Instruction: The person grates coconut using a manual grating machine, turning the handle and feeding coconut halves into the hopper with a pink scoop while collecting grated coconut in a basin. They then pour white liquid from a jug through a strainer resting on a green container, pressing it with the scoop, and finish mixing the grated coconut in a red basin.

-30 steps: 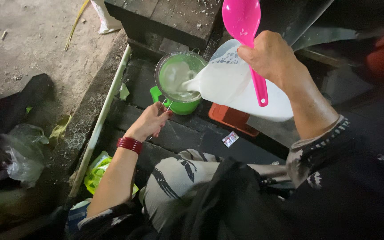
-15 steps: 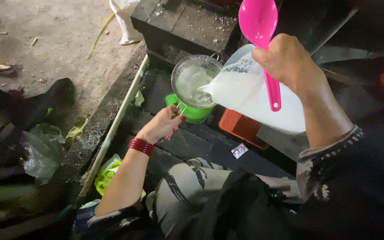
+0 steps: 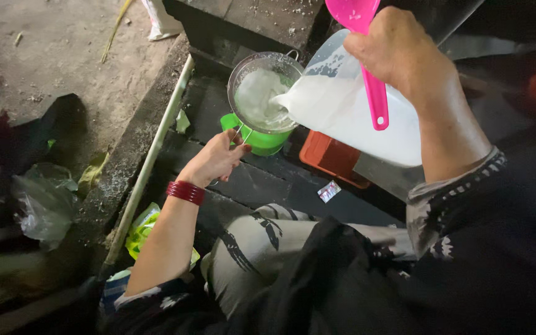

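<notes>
Strainer [image 3: 262,93]: round wire mesh, metal rim, sitting on top of a green cup [image 3: 262,139]; holds white liquid. Stands on dark paving near the foot of a stone step [image 3: 249,18].

Jug [image 3: 355,105]: clear plastic, tilted with its spout over the strainer's rim; white liquid fills its lower part and runs into the mesh.

Ladle [image 3: 367,56]: bright pink plastic, handle lying across the side of the jug, bowl pointing up out of frame.

Right hand [image 3: 398,53]: clenched over the upper edge of the jug, pinning the ladle handle against it.

Left hand [image 3: 215,158]: fingers closed around the thin wire handle of the strainer, just beside the green cup. Red bangles [image 3: 185,192] on the wrist.

Orange tray [image 3: 333,158]: flat, partly hidden under the jug, just right of the cup.

Small sachet [image 3: 329,191]: silvery, lying on the paving near the tray.

Pale pole [image 3: 150,161]: long, lying along the kerb to the left.

Plastic bags [image 3: 44,198]: crumpled, clear, on the ground far left; a yellow-green bag [image 3: 141,226] lies near the left forearm.

Clothing: grey patterned trousers [image 3: 262,248], dark patterned sleeve [image 3: 454,198].
</notes>
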